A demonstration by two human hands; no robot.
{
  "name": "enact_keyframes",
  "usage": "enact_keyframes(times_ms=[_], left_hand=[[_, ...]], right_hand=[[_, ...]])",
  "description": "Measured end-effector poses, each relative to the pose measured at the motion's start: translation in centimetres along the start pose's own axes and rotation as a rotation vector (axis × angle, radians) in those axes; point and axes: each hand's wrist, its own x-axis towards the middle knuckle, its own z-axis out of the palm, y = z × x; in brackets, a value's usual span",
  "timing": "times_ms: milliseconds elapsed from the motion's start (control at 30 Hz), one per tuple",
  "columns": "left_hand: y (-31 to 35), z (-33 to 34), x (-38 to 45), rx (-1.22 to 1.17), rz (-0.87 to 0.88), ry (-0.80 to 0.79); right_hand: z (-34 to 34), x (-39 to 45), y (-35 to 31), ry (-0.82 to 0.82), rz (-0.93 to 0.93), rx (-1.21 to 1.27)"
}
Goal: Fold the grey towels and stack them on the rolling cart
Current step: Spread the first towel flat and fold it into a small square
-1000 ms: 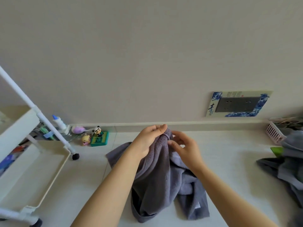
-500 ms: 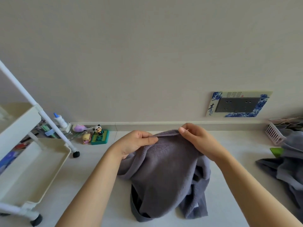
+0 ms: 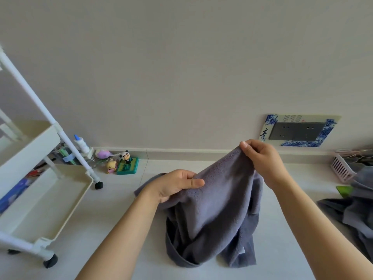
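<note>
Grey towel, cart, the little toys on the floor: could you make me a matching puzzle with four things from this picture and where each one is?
Things:
1. grey towel
2. rolling cart
3. panda figurine
4. pink basket

Places:
a. far right, by the wall
b. held up in the middle by the left hand and right hand
c. on a green base by the baseboard
d. left side, on black wheels

Pairs: 1-b, 2-d, 3-c, 4-a
</note>
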Motion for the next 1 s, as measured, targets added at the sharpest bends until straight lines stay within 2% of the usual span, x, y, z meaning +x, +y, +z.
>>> enact_keyframes(times_ms=[167,267,333,433,500,567,600,667,733,800,867,933,1000], left_hand=[[-0.3,-3.0,-1.3,0.040,-0.057,0.049],[0.3,-5.9,-3.1,0.124,-0.077,0.096],[1.2,-7.1,-4.4,0.118,-0.066,0.077],[3.6,-7.8,-6.0,0.039,-0.025,0.087],[5.1,-8.5,-5.9,0.094,-0.047,0.070],[6.0,-9.3,-4.4,0.252,-0.130,0.055],[5.7,-10.0,-3.1,0.381,-0.160,0.102],[4.3,-11.4,1.1,0.720,-0.193,0.293],[1.7,-11.9,5.2,0.963,-0.192,0.508],[-1.4,-11.4,8.4,1.053,-0.193,0.662],[-4.0,-10.8,11.1,1.141,-0.185,0.730],[-5.7,-10.1,12.7,1.204,-0.137,0.745],[-7.5,-9.0,14.1,1.154,-0.080,0.688]], right_hand=[[-1.4,0.2,1.5,0.182,0.107,-0.009],[-3.0,0.1,2.5,0.189,0.209,-0.065],[-4.2,-0.3,2.5,0.043,0.288,-0.039],[-6.0,-0.9,1.2,-0.244,0.408,0.158],[-6.9,-0.4,1.0,-0.284,0.451,0.186],[-7.0,1.0,2.1,-0.233,0.445,0.020],[-6.6,1.7,2.8,-0.209,0.421,-0.145],[-4.8,3.7,4.6,-0.140,0.346,-0.440],[-2.5,5.3,6.7,-0.082,0.318,-0.524],[-0.4,6.7,9.1,-0.043,0.352,-0.567],[1.5,8.2,11.8,-0.026,0.387,-0.602],[3.0,8.7,13.7,-0.040,0.368,-0.716],[4.4,8.3,15.3,-0.075,0.275,-0.844]])
